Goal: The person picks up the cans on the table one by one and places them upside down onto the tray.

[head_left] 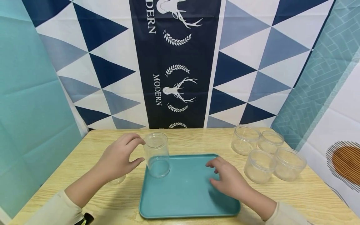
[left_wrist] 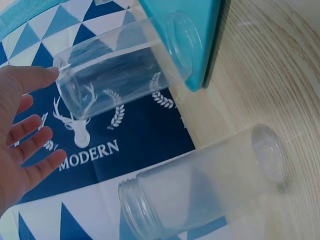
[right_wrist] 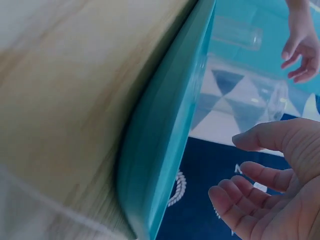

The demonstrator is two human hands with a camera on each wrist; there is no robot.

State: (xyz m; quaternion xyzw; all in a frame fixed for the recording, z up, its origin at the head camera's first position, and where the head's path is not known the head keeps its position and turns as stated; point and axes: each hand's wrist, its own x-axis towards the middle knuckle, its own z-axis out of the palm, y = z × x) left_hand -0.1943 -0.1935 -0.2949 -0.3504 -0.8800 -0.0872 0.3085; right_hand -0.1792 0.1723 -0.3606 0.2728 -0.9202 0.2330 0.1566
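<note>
A tall clear plastic jar (head_left: 157, 156) stands upright on the back left corner of a teal tray (head_left: 187, 193). My left hand (head_left: 121, 156) is just left of it, fingers loosely bent, with one fingertip right at the jar's top rim. In the left wrist view that hand (left_wrist: 25, 135) has its fingers spread beside the jar (left_wrist: 127, 65). A second clear jar (left_wrist: 200, 185), with a threaded neck, stands on the table left of the tray; in the head view my left hand and arm mostly hide it. Over the tray's right side, my right hand (head_left: 227, 178) hovers with relaxed fingers, holding nothing.
Several short, wide clear containers (head_left: 260, 167) stand grouped on the wooden table (head_left: 197, 142), right of the tray. Behind the table hangs a patterned cloth (head_left: 180, 62), with a teal cloth (head_left: 36, 109) along the left side.
</note>
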